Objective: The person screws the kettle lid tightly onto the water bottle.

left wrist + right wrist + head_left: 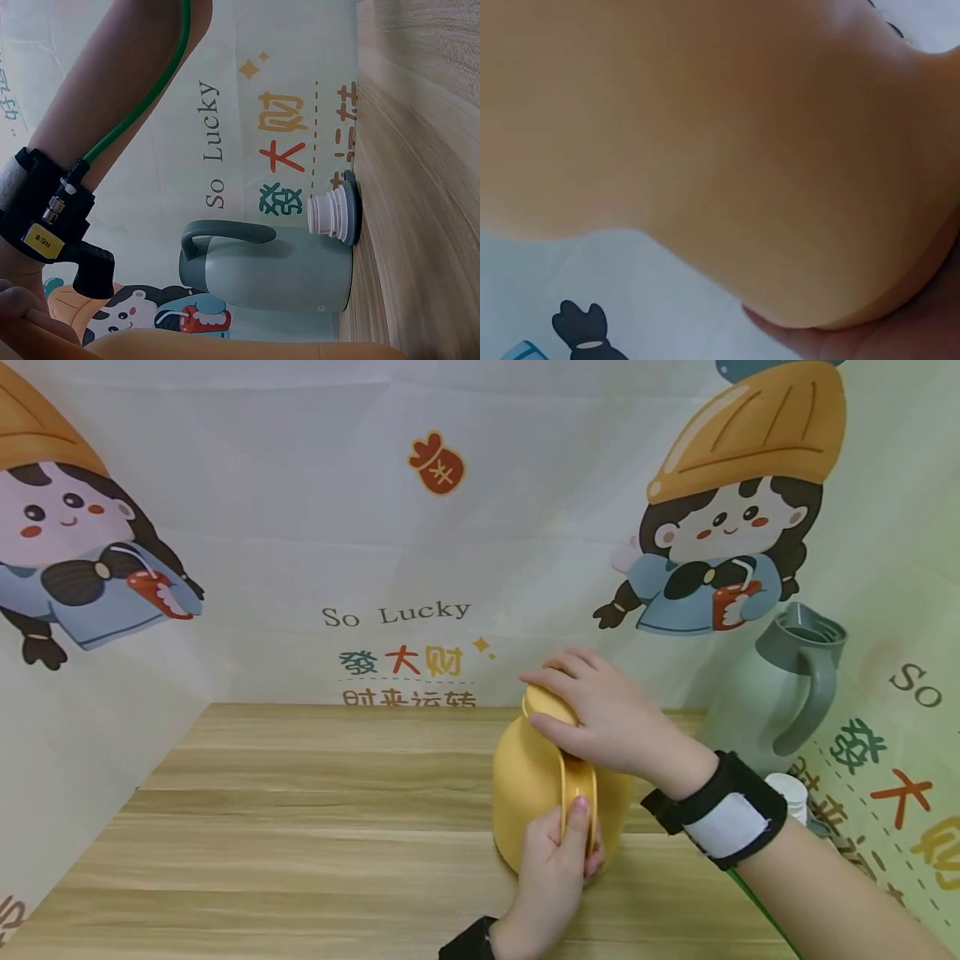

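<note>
Just below the right hand, head view: round-bodied yellow jug, likely plastic, looks upright on the pale wood-grain desk. Right fingers curl over its round yellow top, grasping it; left hand grasps the yellow loop handle, thumb along its outside. Possible trouble: twisting the top harder than the handle is held could swing or tip the jug. Right arm swinging outward could knock the tall grey-green vacuum jug, right of the fingers. White cartoon-printed fabric backdrop beyond the fingers and on both sides.

Left wrist view, turned sideways: white threaded stopper stands on its grey-green cap beside the vacuum jug, well apart from the fingers; could roll if brushed. Green cable along the right forearm might snag.

Right wrist view: blurred yellow body fills most; part of right hand at lower right edge. Left fingers not visible.
</note>
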The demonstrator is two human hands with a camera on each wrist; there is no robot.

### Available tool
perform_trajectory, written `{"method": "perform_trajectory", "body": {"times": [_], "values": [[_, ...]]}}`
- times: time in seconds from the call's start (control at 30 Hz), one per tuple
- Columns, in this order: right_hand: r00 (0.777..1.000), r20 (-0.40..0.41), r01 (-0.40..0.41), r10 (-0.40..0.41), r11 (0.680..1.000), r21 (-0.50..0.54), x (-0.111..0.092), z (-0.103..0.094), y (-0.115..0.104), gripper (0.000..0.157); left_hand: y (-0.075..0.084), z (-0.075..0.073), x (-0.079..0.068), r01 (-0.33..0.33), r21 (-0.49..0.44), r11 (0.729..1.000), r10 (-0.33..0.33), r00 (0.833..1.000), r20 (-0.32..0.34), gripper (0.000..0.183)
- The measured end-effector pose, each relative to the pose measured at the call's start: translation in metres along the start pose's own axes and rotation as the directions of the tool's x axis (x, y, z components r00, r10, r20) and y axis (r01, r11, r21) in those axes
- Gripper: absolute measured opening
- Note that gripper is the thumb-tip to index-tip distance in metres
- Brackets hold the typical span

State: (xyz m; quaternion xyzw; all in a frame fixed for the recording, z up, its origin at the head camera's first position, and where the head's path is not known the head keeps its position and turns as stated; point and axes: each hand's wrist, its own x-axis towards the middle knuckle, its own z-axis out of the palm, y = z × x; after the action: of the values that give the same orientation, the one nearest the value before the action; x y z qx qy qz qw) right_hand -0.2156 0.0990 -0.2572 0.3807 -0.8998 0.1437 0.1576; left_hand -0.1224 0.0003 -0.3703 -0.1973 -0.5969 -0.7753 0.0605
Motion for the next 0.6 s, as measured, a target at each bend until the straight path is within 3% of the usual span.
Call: {"method": "perform_trajectory", "body": {"times": [0.33,0.6], "values": [[0.989,0.005,-0.147,0.148,0.984,-0.103,0.0,0.001,-0.014,0.05,0.0,-0.001,0.0,0.018,0.009,1.0,-0.019,1.0,0.007,0.046],[0.988,0.049,-0.143,0.149,0.985,-0.097,0.0,-0.003,-0.015,0.05,0.001,-0.001,0.0,0.02,0.004,1.0,-0.021,1.0,0.016,0.046]]}}
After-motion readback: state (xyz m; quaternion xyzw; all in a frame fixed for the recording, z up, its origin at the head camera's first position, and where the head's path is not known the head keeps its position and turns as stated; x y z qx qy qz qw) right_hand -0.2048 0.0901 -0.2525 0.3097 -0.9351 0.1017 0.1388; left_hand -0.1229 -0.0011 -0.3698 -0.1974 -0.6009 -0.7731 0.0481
